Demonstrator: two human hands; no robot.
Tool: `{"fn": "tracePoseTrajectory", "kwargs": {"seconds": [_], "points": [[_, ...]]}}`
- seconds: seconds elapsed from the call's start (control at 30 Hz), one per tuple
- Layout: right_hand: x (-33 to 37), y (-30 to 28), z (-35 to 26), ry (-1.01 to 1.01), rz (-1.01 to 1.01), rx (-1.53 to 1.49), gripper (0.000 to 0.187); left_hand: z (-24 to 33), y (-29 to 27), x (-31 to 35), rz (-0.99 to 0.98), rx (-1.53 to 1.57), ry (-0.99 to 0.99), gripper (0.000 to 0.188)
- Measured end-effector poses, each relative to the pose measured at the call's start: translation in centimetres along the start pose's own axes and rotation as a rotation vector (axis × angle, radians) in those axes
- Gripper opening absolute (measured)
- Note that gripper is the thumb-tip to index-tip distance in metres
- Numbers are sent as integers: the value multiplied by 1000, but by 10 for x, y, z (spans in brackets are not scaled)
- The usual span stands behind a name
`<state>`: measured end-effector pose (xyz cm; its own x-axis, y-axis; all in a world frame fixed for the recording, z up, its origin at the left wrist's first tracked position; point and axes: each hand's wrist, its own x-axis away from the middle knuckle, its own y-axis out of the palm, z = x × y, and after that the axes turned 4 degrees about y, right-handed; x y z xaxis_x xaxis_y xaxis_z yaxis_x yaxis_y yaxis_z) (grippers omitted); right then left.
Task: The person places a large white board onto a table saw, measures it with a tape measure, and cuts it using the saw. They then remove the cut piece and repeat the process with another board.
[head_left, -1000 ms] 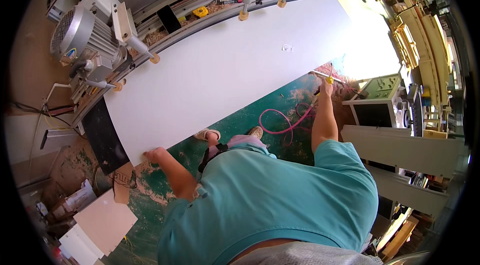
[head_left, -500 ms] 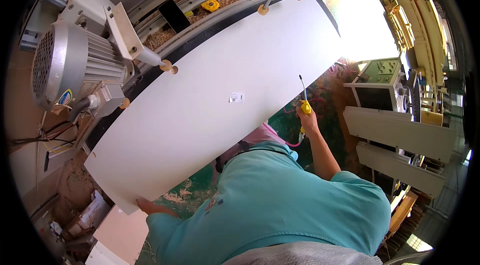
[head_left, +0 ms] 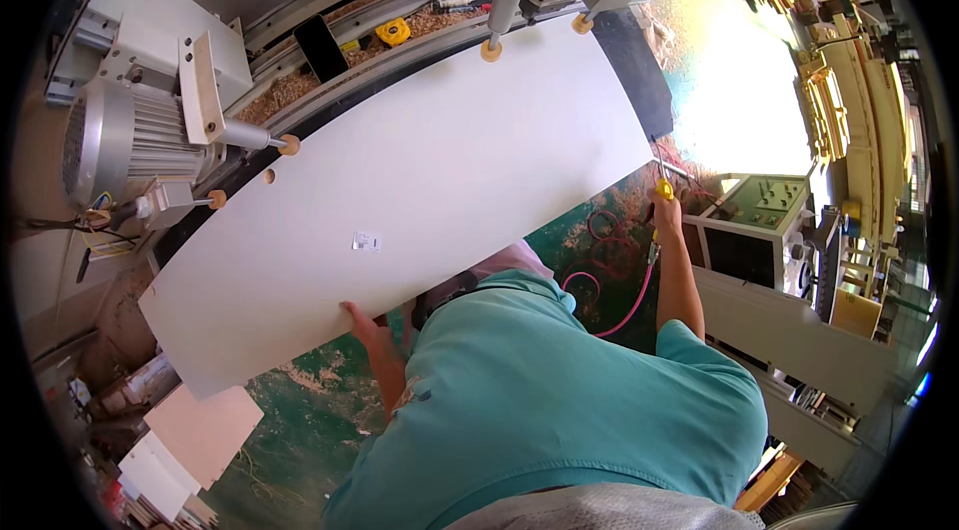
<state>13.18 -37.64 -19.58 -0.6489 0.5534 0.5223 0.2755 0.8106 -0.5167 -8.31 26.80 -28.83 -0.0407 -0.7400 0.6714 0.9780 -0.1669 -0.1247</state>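
A long white panel (head_left: 420,160) lies across the machine bed, with a small printed label (head_left: 367,241) on its face and a round hole (head_left: 269,176) near its far edge. My left hand (head_left: 372,328) grips the panel's near edge, thumb on top; its other fingers are mostly hidden. In my right hand (head_left: 668,213) is a yellow air blow gun (head_left: 664,190), its thin nozzle pointing away from me beside the panel's right end. A pink hose (head_left: 635,308) runs from the gun down towards the floor.
Clamp rods with round wooden pads (head_left: 490,51) stand along the far edge, beside a grey motor (head_left: 150,130). A phone (head_left: 320,48) and yellow tape measure (head_left: 393,31) lie among wood shavings. At right stands a control cabinet (head_left: 764,200); boards (head_left: 205,430) lean at lower left.
The panel has slid left past the clamp pads. My left hand has moved right along its near edge from the left corner. The blow gun has moved right, to the panel's right end.
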Motion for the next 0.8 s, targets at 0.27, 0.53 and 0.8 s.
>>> {"fn": "tracePoseTrajectory", "kwargs": {"seconds": [0.27, 0.53, 0.8], "points": [[1, 86, 7, -361, -175, 378, 51, 9, 28, -8, -19, -191, 23, 68], [68, 71, -16, -247, -953, 414, 31, 26, 27, -7, -33, -296, 64, 61], [176, 145, -60, -378, -983, 709, 29, -58, -2, -12, -340, 92, 444, 54]]}}
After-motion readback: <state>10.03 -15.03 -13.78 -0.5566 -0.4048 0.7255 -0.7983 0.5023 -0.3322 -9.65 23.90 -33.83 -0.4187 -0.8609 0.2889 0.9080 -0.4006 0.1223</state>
